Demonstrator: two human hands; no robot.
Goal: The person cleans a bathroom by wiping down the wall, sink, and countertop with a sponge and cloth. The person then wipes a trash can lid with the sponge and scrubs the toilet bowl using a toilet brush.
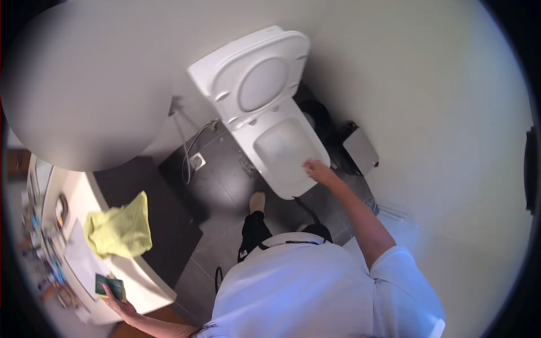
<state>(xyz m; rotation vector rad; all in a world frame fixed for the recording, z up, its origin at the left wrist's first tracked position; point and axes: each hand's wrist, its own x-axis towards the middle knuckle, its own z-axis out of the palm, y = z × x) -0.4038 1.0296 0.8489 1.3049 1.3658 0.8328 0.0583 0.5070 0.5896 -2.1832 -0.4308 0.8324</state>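
Note:
At the lower left, my left hand (121, 307) holds a sponge (110, 287) with a dark green face and a yellow edge, over the front of the pale counter (143, 284). A yellow cloth (121, 228) lies draped over the counter's edge just above that hand. My right hand (317, 170) is above the right rim of the white toilet (287, 149), its fingers curled; whether they hold anything is too small to tell. The toilet's seat and lid (262, 84) are raised.
A bin with a grey lid (360, 151) stands right of the toilet. A hose (185, 152) hangs left of it, near a floor drain (197, 161). A dark cabinet (141, 208) is under the counter. Small items line the far left. A large blurred round shape fills the upper left.

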